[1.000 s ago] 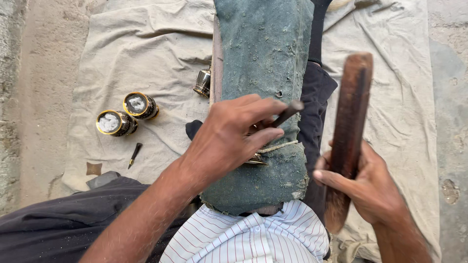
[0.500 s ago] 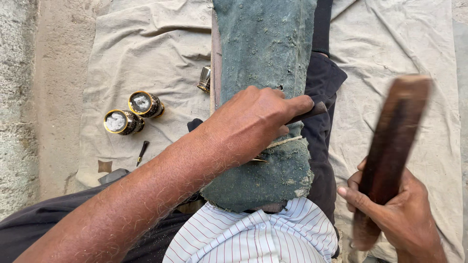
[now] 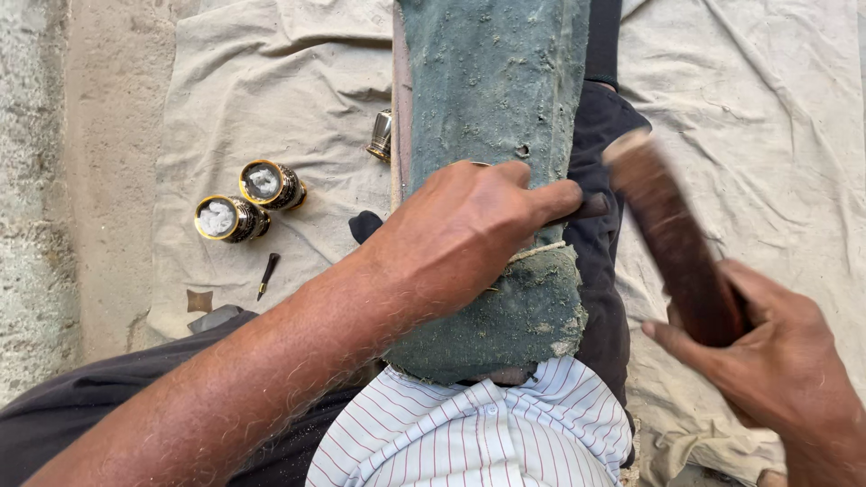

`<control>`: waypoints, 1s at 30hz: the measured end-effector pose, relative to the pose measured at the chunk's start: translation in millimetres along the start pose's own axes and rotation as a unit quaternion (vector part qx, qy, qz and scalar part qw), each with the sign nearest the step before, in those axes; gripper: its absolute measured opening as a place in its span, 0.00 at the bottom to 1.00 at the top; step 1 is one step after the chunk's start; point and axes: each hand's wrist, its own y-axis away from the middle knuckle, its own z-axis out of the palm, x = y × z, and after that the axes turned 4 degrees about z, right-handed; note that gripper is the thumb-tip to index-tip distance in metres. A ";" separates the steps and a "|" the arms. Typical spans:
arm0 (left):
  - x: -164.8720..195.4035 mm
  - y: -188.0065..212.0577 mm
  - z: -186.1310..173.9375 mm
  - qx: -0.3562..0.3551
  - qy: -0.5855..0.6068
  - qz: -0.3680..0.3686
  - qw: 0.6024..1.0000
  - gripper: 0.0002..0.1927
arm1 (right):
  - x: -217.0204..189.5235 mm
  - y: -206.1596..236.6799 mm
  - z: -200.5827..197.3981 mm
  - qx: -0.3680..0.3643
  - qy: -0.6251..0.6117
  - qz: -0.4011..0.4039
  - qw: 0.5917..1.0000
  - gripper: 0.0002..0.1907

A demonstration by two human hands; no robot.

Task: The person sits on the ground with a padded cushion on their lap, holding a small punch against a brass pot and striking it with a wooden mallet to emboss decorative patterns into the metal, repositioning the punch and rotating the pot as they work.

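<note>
A long board wrapped in dusty green cloth (image 3: pixel 492 99) lies along my lap. My left hand (image 3: pixel 460 234) rests on its lower part, fingers closed on a small dark tool (image 3: pixel 591 207) whose tip sticks out past my forefinger at the board's right edge. My right hand (image 3: pixel 776 361) grips the lower end of a long brown wooden stick (image 3: pixel 672 239). The stick is tilted with its blurred upper end close to the tool's tip. A cord (image 3: pixel 537 254) runs across the green cloth just below my left hand.
A pale cloth sheet (image 3: pixel 298 99) covers the ground. On it to the left lie two round gold-rimmed tins (image 3: pixel 248 203) with white contents, a small metal cup (image 3: pixel 382 135) and a small dark pointed tool (image 3: pixel 268 273). Bare concrete (image 3: pixel 54 180) lies at far left.
My right hand has swung the wooden stick from an upright raise out to the right, then down toward the tool tip. My left hand stays on the board.
</note>
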 end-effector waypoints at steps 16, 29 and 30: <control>-11.7 33.0 9.9 0.063 0.026 0.071 0.995 0.12 | -24.4 25.3 -9.1 0.041 -0.163 -0.112 0.979 0.08; -21.4 11.2 -2.4 0.008 0.079 -0.010 0.997 0.21 | -52.0 34.1 7.7 0.119 -0.272 -0.119 0.948 0.27; -20.5 10.0 -3.7 0.007 0.070 -0.005 0.997 0.22 | -50.0 29.4 7.8 0.074 -0.255 -0.112 0.957 0.28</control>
